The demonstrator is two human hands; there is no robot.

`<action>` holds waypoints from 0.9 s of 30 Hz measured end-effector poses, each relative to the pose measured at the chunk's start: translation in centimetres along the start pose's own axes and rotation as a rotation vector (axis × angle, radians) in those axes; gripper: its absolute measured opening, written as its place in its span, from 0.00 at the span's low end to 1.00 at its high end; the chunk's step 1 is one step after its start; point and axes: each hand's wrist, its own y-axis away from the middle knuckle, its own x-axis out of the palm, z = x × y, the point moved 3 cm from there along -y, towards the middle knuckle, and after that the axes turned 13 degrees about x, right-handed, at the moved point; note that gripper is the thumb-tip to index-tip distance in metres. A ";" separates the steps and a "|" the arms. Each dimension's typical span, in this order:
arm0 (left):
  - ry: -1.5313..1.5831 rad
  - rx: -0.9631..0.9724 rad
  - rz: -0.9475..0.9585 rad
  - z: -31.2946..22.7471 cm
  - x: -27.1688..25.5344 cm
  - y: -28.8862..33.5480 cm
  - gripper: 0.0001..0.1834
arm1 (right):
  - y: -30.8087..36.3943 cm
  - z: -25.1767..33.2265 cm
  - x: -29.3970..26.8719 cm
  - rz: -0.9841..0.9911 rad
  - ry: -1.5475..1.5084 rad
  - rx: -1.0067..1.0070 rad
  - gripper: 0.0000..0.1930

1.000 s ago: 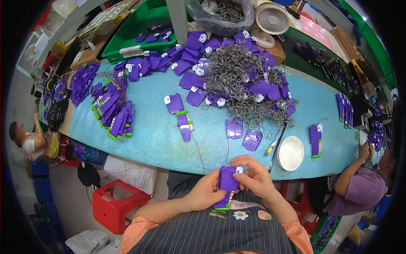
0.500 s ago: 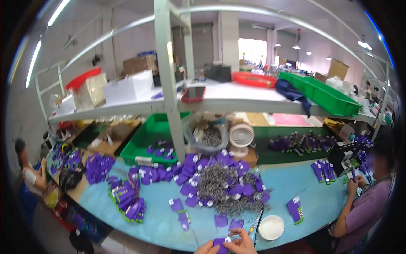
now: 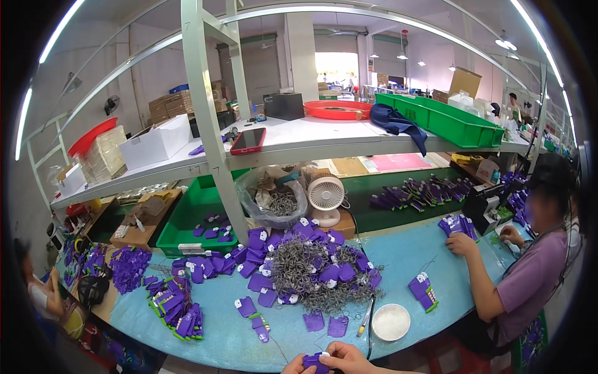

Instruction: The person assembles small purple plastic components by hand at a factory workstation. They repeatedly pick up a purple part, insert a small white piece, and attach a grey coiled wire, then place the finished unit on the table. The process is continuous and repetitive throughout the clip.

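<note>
Low at the front edge of the table, my left hand (image 3: 297, 366) and my right hand (image 3: 346, 359) are closed on one small purple pouch-like piece (image 3: 316, 364) with a white tab. The right fingers pinch its upper right side near the tab, while the left grips its left side; thin dark strands stick up beside it. Just beyond lie two flat purple pieces (image 3: 314, 321). Behind them rises a heap of grey metal rings (image 3: 308, 268) mixed with purple pieces. A purple piece with a green edge (image 3: 260, 328) rests to the left.
A round white dish (image 3: 391, 322) and a yellow-handled tool (image 3: 363, 325) lie right of my hands. Bundled purple-green pieces (image 3: 187, 315) lie left. Behind stand a green crate (image 3: 182, 249), a bag-lined tub (image 3: 274, 215), a white fan (image 3: 326, 196). A co-worker (image 3: 529, 268) sits at right.
My view has shifted, so the table appears further left. The co-worker's hand has reached out to the purple pieces beside the black box. My hands still hold the purple piece.
</note>
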 end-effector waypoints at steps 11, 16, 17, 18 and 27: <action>-0.291 0.033 -0.047 -1.4 -0.9 -2.1 0.12 | -1.4 1.4 -1.7 -0.080 0.465 -0.301 0.17; -0.394 0.179 -0.305 -2.7 -2.3 -3.3 0.09 | 0.5 0.0 -3.2 -0.112 0.543 -0.078 0.15; -0.302 0.224 -0.294 -2.5 -2.5 -3.7 0.08 | 0.4 -1.2 -3.4 -0.073 0.489 -0.058 0.13; -0.245 0.215 -0.335 -1.6 -2.5 -3.2 0.09 | 0.6 -1.3 -2.8 -0.097 0.499 -0.012 0.10; -0.211 0.162 -0.376 -1.7 -3.3 -2.2 0.10 | 0.2 0.6 -0.8 -0.149 0.636 -0.169 0.08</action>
